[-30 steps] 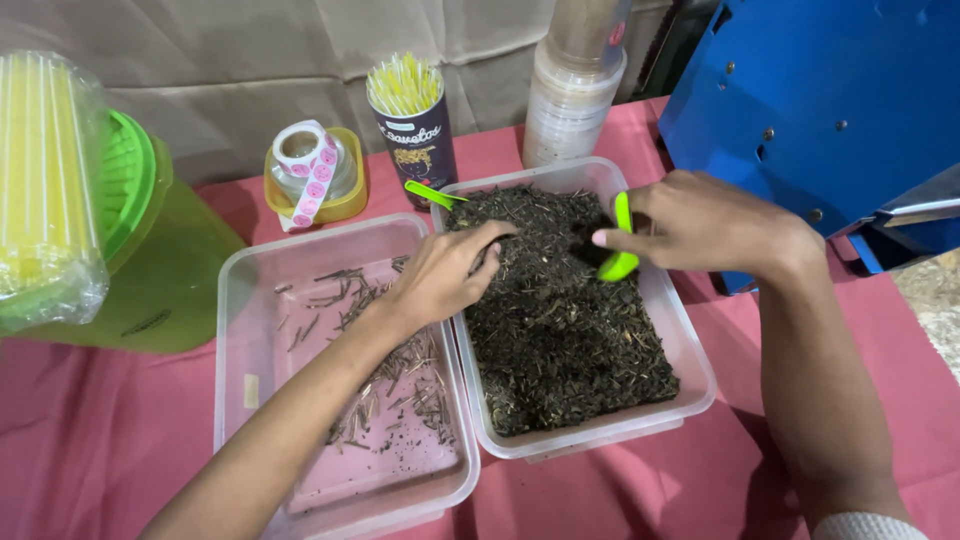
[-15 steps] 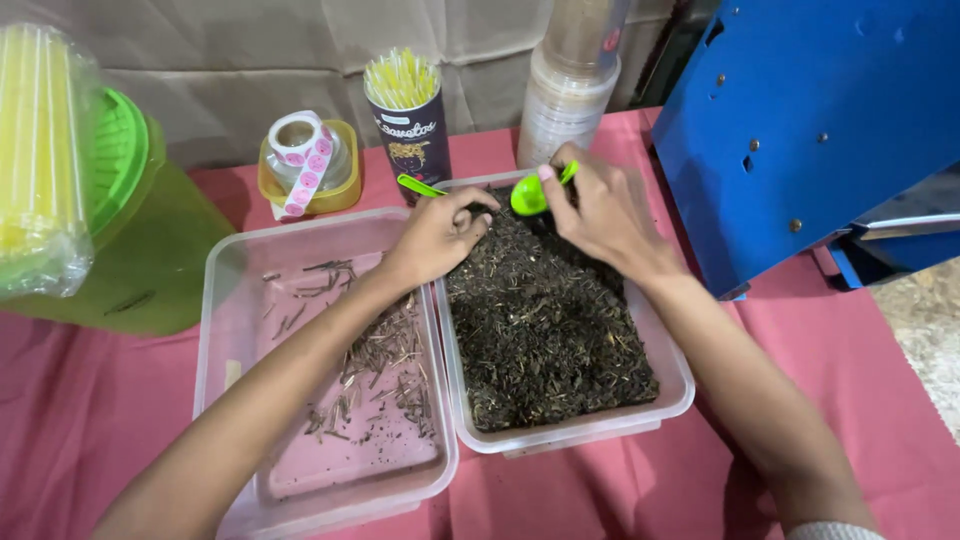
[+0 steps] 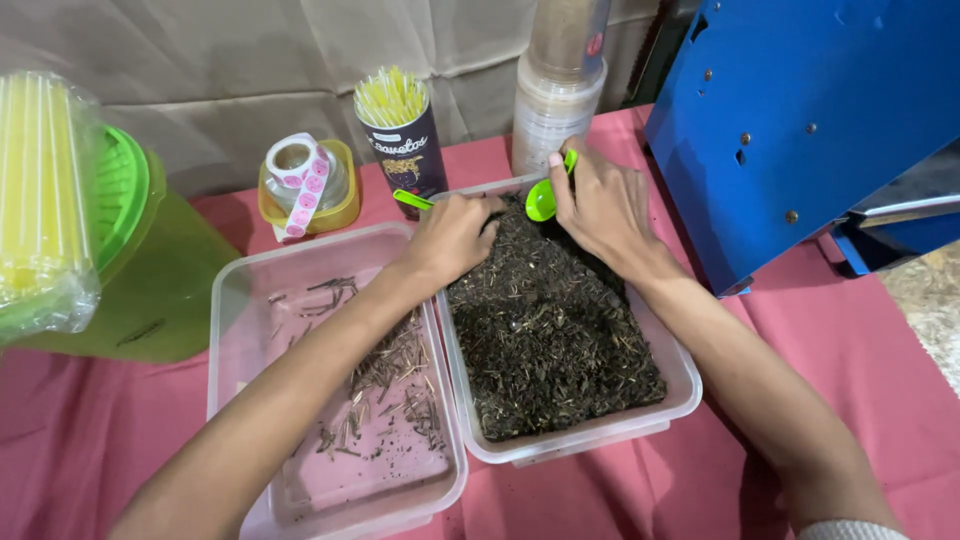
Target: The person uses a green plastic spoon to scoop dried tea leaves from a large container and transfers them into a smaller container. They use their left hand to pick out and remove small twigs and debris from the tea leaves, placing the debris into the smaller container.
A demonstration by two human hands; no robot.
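My right hand [image 3: 601,206] holds a small green spoon [image 3: 544,198] over the far end of a clear plastic tub [image 3: 680,372] filled with dark dried leaves [image 3: 545,345]. My left hand [image 3: 452,235] rests on the leaves at the tub's far left corner, fingers curled into them. A second green spoon handle [image 3: 412,200] pokes out beside that hand. To the left sits another clear tub [image 3: 232,330] holding scattered thin stalks [image 3: 385,380].
A dark cup of yellow straws [image 3: 400,140], a roll of pink stickers [image 3: 300,180] on a yellow lid, stacked jars [image 3: 560,90], a green bucket [image 3: 150,270], a bag of straws [image 3: 40,200] and a blue machine [image 3: 800,130] ring the tubs on the pink cloth.
My right hand carried the green spoon from the tub's right side to its far end. My left hand shifted toward the far left corner. The view moved closer.
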